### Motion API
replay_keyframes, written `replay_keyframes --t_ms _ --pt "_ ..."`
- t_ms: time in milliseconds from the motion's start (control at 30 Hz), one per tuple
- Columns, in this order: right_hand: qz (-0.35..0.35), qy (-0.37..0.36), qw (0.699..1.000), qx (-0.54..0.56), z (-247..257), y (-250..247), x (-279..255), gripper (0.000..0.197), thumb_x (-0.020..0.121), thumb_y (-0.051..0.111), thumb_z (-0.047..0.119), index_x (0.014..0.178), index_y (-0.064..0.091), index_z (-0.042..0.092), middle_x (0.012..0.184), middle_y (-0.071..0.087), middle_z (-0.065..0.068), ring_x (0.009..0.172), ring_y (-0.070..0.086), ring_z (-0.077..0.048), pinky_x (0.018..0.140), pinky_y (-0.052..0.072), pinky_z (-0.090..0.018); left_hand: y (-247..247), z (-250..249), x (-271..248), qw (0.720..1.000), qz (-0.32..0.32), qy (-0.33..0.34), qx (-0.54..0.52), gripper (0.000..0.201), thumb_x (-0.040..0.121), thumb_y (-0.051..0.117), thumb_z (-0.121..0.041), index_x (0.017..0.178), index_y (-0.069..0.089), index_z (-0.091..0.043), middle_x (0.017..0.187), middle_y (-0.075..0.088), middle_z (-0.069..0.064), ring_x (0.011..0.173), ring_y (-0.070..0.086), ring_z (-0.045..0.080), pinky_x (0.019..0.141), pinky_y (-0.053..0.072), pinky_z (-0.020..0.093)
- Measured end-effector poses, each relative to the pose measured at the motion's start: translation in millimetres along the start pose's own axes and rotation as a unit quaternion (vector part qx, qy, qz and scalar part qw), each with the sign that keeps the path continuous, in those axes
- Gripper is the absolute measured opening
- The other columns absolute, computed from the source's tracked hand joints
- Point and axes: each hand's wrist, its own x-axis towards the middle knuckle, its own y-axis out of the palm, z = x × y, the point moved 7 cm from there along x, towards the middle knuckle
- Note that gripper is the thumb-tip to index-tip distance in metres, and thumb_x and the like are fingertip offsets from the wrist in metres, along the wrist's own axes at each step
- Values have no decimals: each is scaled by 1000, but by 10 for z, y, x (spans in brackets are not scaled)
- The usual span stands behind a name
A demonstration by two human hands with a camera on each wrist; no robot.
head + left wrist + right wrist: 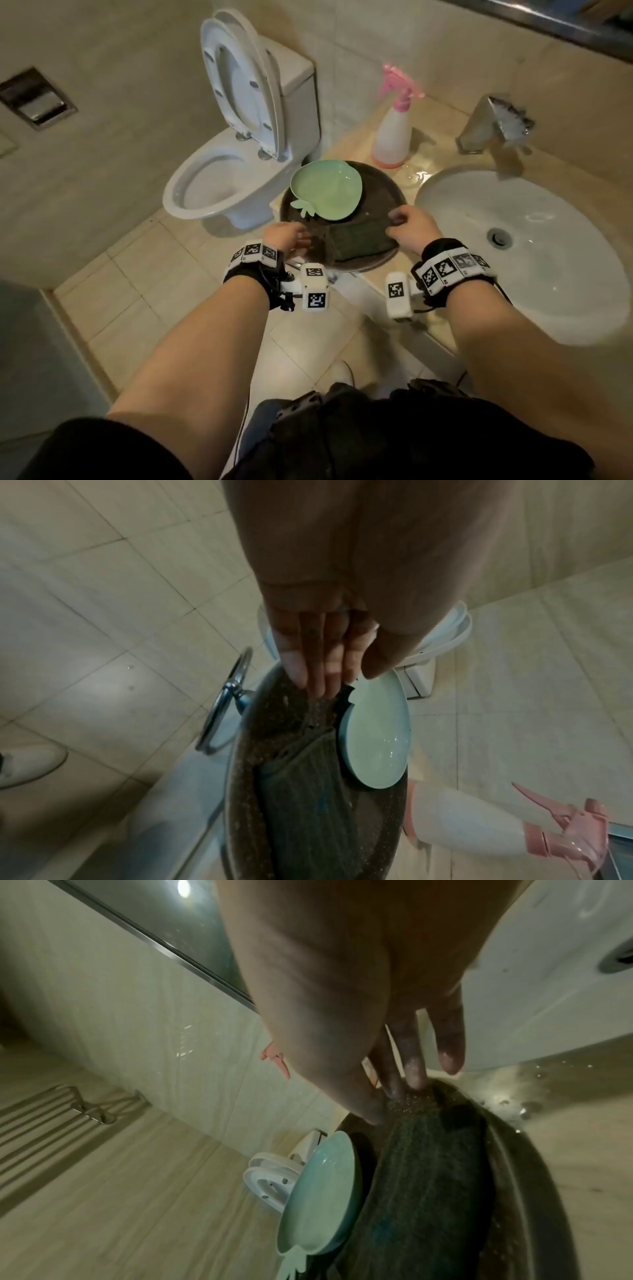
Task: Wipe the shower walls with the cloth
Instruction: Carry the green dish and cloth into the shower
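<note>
Forearms: both reach forward from the bottom of the head view, each with a tagged band at the wrist.
Left hand (286,236): at the near-left corner of the cloth (359,238); its fingers (310,666) lie nearly straight, tips touching the cloth's edge, thumb alongside. No closed pinch shows.
Right hand (409,228): at the cloth's far-right corner, thumb and fingers (416,1066) closed on the fabric in a pinch.
Cloth: dark, ribbed, folded flat inside a round dark tray (390,186) that sits on the surface (424,171) between the toilet (219,178) and the sink (555,240).
Beside it: a green leaf-shaped dish (329,188) lies in the tray just past the cloth, touching or overlapping its far edge.
Also there: a pink-topped spray bottle (392,133) and a tap (493,125) on the wet surface.
Progress: my judgement, the very start. The cloth is not yet lifted from the tray, and no shower wall has been wiped. Left to do: pick it up, carry it to the shower, wipe.
</note>
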Motion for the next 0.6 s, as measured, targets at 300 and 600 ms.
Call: replay_keyframes --t_ms 300,600 --pt "104 -21 984 -145 58 172 404 68 81 72 17 142 43 24 141 47 -8 129 42 -30 108 37 -45 161 -92 478 999 -30 -26 -36 23 101 39 -6 81 51 -11 76 47 1 64 46 9 60 39 18" --pt "145 4 922 -360 122 356 594 69 77 75 37 136 42 25 139 42 -6 132 30 -29 107 23 -43 120 -96 698 991 -45 -71 -109 17 99 45 -1 109 58 5 125 58 19 124 54 28 98 45 31"
